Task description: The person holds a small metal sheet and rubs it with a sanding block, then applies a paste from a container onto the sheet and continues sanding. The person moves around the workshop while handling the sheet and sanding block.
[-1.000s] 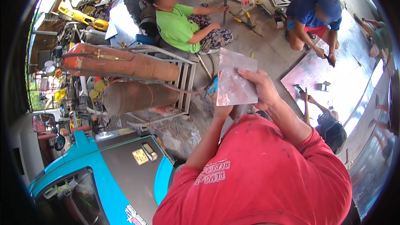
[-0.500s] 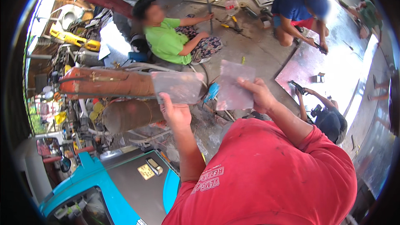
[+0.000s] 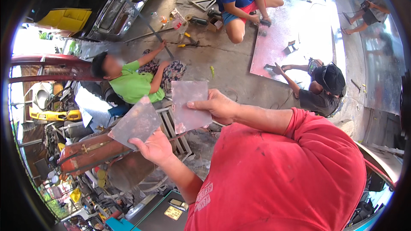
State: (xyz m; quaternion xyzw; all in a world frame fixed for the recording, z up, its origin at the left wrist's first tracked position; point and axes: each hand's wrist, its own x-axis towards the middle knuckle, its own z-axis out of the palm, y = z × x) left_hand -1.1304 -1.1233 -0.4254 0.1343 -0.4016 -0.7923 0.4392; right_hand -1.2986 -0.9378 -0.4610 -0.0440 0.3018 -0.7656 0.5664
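Note:
My left hand [image 3: 155,147] holds a thin, greyish rectangular sheet [image 3: 135,123] by its lower edge, with the thumb on the near face. Tilted to the left, this sheet has faint pinkish smudges. In my right hand [image 3: 220,108] a second sheet [image 3: 185,116] of similar size stands nearly upright, its right edge pinched under the thumb. A small gap separates the two sheets. Whether they are metal or plastic I cannot tell. My remaining fingers are mostly hidden behind them.
Ahead, a person in a green shirt [image 3: 132,83] sits holding a long bar [image 3: 137,10]. Two people with hand tools work at a large shiny metal sheet [image 3: 295,30] on the floor. Rusty cylinders [image 3: 92,152] and piled parts lie left, and a teal vehicle [image 3: 122,223] stands near.
The view has swung right, so the surroundings sit further left. My left sheet has tilted over and dropped slightly, and the two sheets are closer together. Both hands keep their hold.

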